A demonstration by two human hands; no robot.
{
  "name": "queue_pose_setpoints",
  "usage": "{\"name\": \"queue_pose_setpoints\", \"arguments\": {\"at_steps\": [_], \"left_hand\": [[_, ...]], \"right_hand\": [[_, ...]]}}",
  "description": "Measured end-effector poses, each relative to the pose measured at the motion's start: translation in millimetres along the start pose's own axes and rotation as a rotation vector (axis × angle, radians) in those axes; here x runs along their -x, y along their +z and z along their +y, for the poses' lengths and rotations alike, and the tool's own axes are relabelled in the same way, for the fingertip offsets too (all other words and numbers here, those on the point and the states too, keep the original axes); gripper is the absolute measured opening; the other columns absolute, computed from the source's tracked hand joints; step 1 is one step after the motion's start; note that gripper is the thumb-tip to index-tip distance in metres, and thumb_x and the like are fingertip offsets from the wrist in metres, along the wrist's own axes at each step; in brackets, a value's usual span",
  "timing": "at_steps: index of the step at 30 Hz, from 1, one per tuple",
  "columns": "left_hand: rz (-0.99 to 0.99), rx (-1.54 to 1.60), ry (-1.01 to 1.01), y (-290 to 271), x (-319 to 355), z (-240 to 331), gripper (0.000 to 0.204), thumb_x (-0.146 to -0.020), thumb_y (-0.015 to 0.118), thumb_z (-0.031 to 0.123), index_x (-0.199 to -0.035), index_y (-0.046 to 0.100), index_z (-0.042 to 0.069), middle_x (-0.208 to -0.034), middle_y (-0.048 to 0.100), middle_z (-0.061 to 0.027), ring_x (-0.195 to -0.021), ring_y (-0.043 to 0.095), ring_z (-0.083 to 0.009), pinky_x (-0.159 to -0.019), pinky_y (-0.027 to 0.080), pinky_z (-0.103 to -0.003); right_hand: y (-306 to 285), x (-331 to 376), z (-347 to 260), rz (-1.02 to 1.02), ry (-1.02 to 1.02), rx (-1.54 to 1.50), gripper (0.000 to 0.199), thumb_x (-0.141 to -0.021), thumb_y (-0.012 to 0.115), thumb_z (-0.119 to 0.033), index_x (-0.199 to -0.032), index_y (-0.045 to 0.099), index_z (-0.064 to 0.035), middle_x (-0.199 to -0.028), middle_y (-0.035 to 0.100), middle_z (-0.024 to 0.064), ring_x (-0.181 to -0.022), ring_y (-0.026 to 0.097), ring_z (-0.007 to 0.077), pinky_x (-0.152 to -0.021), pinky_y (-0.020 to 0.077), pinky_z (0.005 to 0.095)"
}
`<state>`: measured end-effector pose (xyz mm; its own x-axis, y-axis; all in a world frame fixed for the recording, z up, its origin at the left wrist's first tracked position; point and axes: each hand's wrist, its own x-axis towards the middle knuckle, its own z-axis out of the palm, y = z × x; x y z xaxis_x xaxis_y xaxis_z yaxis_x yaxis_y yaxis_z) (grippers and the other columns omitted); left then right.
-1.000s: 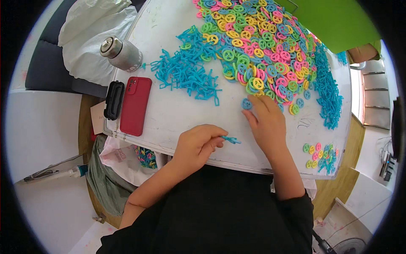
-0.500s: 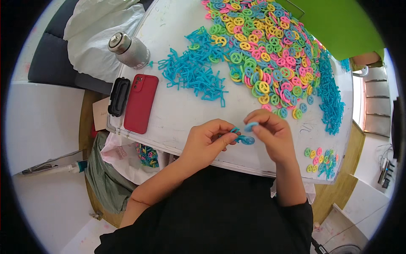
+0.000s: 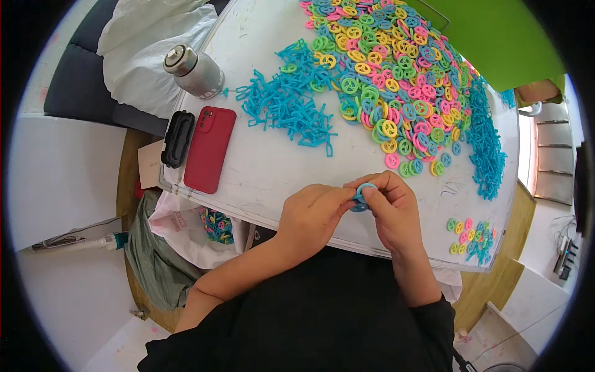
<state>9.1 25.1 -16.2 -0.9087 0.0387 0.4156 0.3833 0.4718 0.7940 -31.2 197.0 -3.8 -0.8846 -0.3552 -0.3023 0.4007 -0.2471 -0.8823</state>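
Observation:
Over the front part of the white table [image 3: 279, 167], my two hands meet. My right hand [image 3: 395, 214] pinches a light blue toy wheel [image 3: 367, 186] between thumb and fingers. My left hand [image 3: 312, 218] is closed on a small blue plastic frame, mostly hidden by the fingers now. A second blue wheel [image 3: 359, 208] shows just below the fingertips, on the piece in my left hand. Whether the upper wheel is fitted to the frame I cannot tell. Beyond my hands lies a large heap of pink, yellow, green and blue wheels [image 3: 409, 93].
Blue plastic frames lie in a pile [image 3: 288, 102] and a strip [image 3: 486, 149] along the right. A small group of wheels [image 3: 462, 235] sits near right. At left are a red phone [image 3: 209, 152], a black case [image 3: 178, 139] and a steel bottle [image 3: 195, 74]. A bag [image 3: 180, 229] hangs below.
My right hand has brought its blue wheel left against the piece in my left hand. My left hand has moved slightly right, and the fingers of both hands now touch.

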Motion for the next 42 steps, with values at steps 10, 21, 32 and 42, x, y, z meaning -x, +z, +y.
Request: {"name": "queue_pose_setpoints", "arguments": {"at_steps": [10,21,32,42], "left_hand": [[-0.086,0.251,-0.072,-4.4,2.6,-13.7,0.016,-0.083,0.072,-0.002,-0.098,0.067,0.002,-0.091,0.068,-0.0109,-0.083,0.066,-0.0214,-0.074,0.051,-0.030],[-0.074,0.712,-0.360,-0.9,14.5,-11.1,0.016,-0.090,0.068,-0.005,-0.104,0.061,-0.001,-0.098,0.068,-0.0086,-0.091,0.065,-0.0122,-0.081,0.052,-0.028],[0.124,0.790,-0.409,9.9,23.9,-3.6,0.014,-0.091,0.069,-0.001,-0.104,0.065,-0.001,-0.095,0.070,-0.0078,-0.086,0.066,-0.0104,-0.076,0.053,-0.025],[-0.090,0.062,-0.878,-185.3,79.7,-12.5,0.009,-0.083,0.070,-0.001,-0.091,0.067,-0.001,-0.082,0.070,-0.0079,-0.072,0.065,-0.0122,-0.065,0.050,-0.027]], "right_hand": [[2.5,7.3,-2.5,0.023,-0.159,0.419,0.018,-0.096,0.061,-0.005,-0.113,0.063,0.0023,-0.094,0.064,0.0066,-0.081,0.062,0.0095,-0.068,0.0534,0.0238],[-2.7,14.9,4.5,-0.070,-0.345,0.451,0.032,-0.091,0.064,0.003,-0.123,0.062,0.0030,-0.094,0.061,0.0055,-0.074,0.059,0.0108,-0.067,0.0514,0.0244],[3.9,24.2,-6.7,-0.008,-0.071,0.477,0.034,-0.091,0.066,0.000,-0.124,0.062,0.0023,-0.076,0.061,0.0037,-0.068,0.061,0.0109,-0.056,0.0527,0.0256],[-35.1,6.5,-22.7,-0.018,-0.282,1.019,0.055,-0.083,0.070,-0.001,-0.137,0.055,-0.0026,-0.077,0.061,0.0051,-0.063,0.058,0.0150,-0.060,0.0481,0.0289]]}}
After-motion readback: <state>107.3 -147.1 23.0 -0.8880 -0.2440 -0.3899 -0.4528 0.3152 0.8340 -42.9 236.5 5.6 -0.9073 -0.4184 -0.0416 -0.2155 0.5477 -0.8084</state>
